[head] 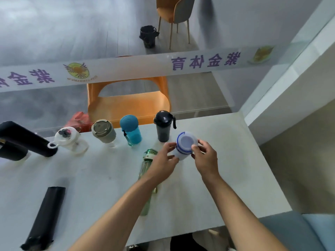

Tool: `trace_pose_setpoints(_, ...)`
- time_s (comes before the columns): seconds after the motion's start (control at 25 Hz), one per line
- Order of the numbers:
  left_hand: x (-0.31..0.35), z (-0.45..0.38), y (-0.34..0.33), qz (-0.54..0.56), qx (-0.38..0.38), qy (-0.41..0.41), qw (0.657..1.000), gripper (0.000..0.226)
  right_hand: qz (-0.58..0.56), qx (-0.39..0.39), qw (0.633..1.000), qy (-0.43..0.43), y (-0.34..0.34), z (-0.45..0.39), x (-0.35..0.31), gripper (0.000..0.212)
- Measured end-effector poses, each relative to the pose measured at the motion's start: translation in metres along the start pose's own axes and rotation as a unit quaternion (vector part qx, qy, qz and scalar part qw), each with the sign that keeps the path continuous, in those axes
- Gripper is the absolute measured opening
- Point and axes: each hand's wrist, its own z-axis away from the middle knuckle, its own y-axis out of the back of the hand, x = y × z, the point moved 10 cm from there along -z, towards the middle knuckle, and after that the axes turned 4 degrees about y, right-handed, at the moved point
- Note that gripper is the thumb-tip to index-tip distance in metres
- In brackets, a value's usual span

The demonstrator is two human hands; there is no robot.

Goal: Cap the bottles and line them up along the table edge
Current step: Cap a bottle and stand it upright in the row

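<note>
Green bottle (147, 171) under left forearm (116, 211)

At the top of the frame you see grey floor (72, 29), an orange chair (175, 12) and a dark lined bin (148, 36) beside it. Across the middle runs a glass partition's frosted band (137, 67) with purple lettering. Behind it stands another orange chair (126, 104). The white bench (226, 160) fills the lower half, with a white wall (299, 78) at right.

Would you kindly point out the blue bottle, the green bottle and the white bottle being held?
blue bottle (130, 131): head view, on its body.
green bottle (146, 164): head view, on its upper body.
white bottle (185, 144): head view, on its lid.
</note>
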Motion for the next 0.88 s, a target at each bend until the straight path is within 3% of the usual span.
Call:
trace_pose_setpoints(0.16, 0.009, -0.043, -0.043, -0.006, -0.028, 0.043, 0.999, 0.068, 0.026, 0.0, 1.0, -0.009, 0.023, -0.062, 0.018, 0.033)
trace_pose_setpoints(0.36, 0.021, -0.082, -0.055, 0.044, -0.016, 0.076, 0.996, 0.072, 0.033, -0.034, 0.999, 0.009, 0.018, -0.119, 0.011, 0.04)
trace_pose_setpoints(0.72, 0.033, -0.114, -0.051, 0.08, 0.001, 0.084, 0.993, 0.074, 0.04, -0.075, 0.996, 0.035, 0.002, -0.158, -0.004, 0.034)
trace_pose_setpoints(0.88, 0.033, -0.119, -0.047, 0.035, 0.009, 0.079, 0.996, 0.075, 0.082, -0.09, 0.991, 0.047, 0.001, -0.161, -0.011, 0.034)
